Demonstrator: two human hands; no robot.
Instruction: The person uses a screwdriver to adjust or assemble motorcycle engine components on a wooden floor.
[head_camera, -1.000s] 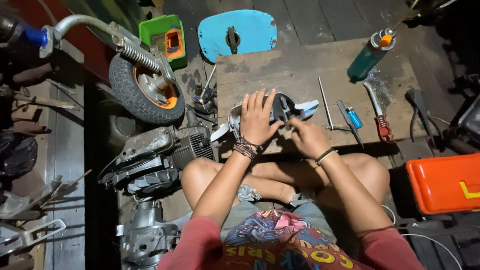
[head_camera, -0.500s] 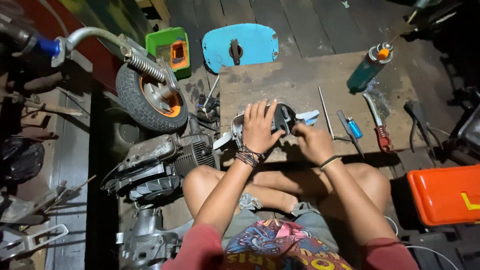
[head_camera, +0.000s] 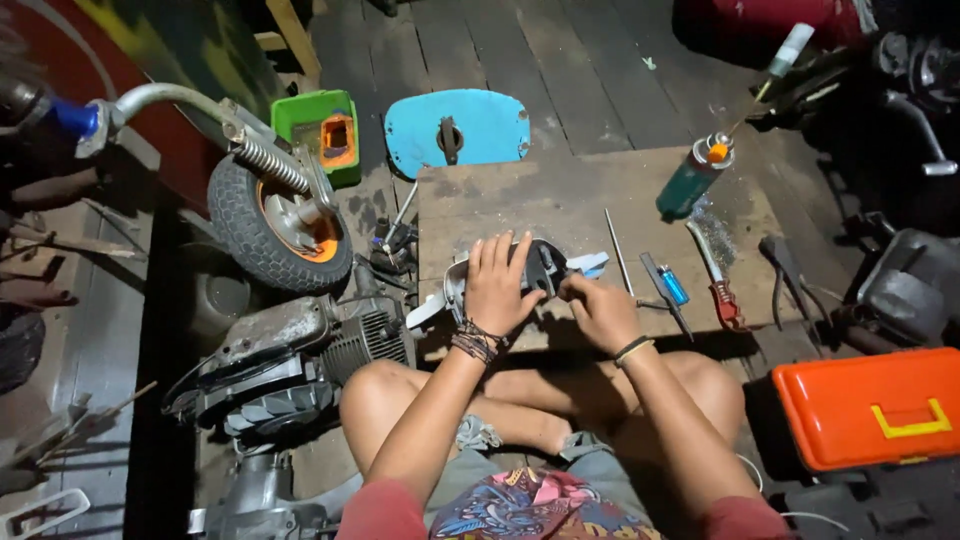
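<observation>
I sit cross-legged before a worn wooden board (head_camera: 560, 195). A grey metal scooter part (head_camera: 545, 268) with a dark round face lies on its near edge. My left hand (head_camera: 497, 285) lies flat over the part, fingers spread, pressing it down. My right hand (head_camera: 598, 308) has its fingers pinched at the part's right side, by a pale blue tab (head_camera: 590, 264). Whether it holds a small tool is hidden.
On the board lie a thin rod (head_camera: 618, 250), a blue lighter (head_camera: 674, 285), a red-handled wrench (head_camera: 716, 282) and a teal spray can (head_camera: 692, 178). Pliers (head_camera: 785, 275) and an orange toolbox (head_camera: 875, 405) sit right. A small wheel (head_camera: 275, 225), an engine (head_camera: 300, 350) and a blue panel (head_camera: 455, 130) are left and ahead.
The view has shifted slightly. My left hand stays spread over the part; my right hand has crept a little closer to the part's right edge.
</observation>
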